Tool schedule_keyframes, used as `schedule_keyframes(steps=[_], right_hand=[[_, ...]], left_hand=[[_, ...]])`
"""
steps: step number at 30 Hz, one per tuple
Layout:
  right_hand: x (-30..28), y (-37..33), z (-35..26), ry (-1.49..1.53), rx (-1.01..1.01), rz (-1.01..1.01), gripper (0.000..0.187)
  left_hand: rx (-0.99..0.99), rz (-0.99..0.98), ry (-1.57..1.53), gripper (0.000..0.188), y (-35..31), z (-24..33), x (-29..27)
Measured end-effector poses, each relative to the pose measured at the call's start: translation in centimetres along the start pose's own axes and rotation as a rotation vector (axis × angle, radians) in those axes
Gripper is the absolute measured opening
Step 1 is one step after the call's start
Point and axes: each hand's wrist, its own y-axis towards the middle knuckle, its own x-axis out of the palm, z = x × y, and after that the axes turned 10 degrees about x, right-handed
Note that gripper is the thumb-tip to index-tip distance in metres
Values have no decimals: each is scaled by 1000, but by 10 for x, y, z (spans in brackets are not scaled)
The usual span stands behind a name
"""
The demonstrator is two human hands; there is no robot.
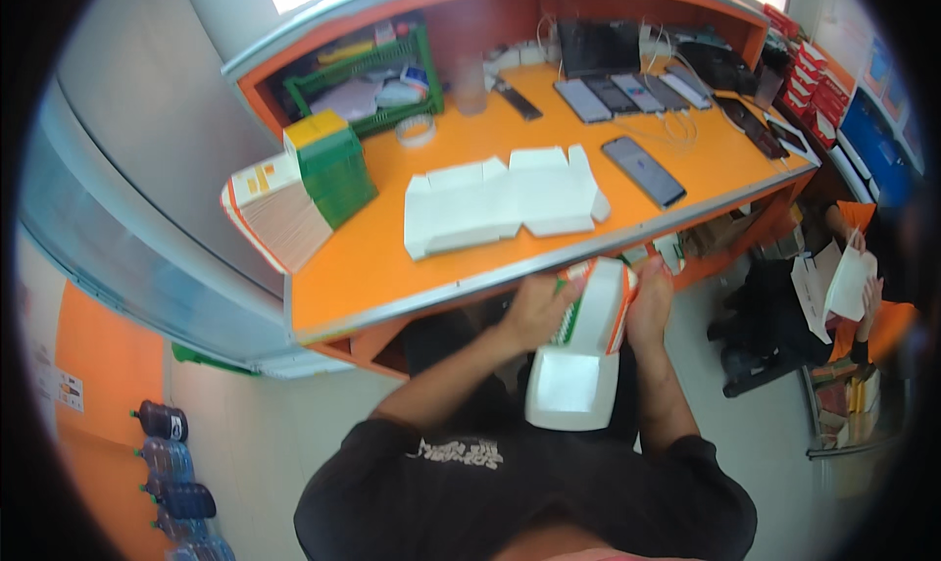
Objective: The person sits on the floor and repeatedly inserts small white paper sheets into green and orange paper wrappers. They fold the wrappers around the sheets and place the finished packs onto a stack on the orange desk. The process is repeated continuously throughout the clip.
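Observation:
Over my lap, in front of the desk edge, I hold a partly folded carton [573, 390]. Its inside is white, and green and orange print shows along its sides. My left hand [535, 313] is closed on its left side, and my right hand [649, 304] grips the right side near the far end. A long white flap hangs from the near end toward me. Beyond my hands, an unfolded carton blank [505, 205] lies on the orange desk [363, 287], white side up. To its left stands a thick stack of flat cartons [284, 208] in white, orange, green and yellow.
Several phones [642, 171] and cables lie on the desk's right half. A tape roll [416, 130] sits by a green crate [363, 81]. At the right, another person's hand [871, 294] holds a white carton [845, 285]. Large water bottles [169, 463] lie at lower left.

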Motion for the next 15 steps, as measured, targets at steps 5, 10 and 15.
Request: schedule_keyframes(steps=[5,10,15], right_hand=[[6,15,30,654,465,-623,81],[26,-15,24,884,721,-853,88],[40,-23,2,898,759,-887,73]], left_hand=[[-290,241,129,53,21,-5,-53],[-33,588,-137,51,15,7,-77],[174,623,-379,57,0,29,-95]])
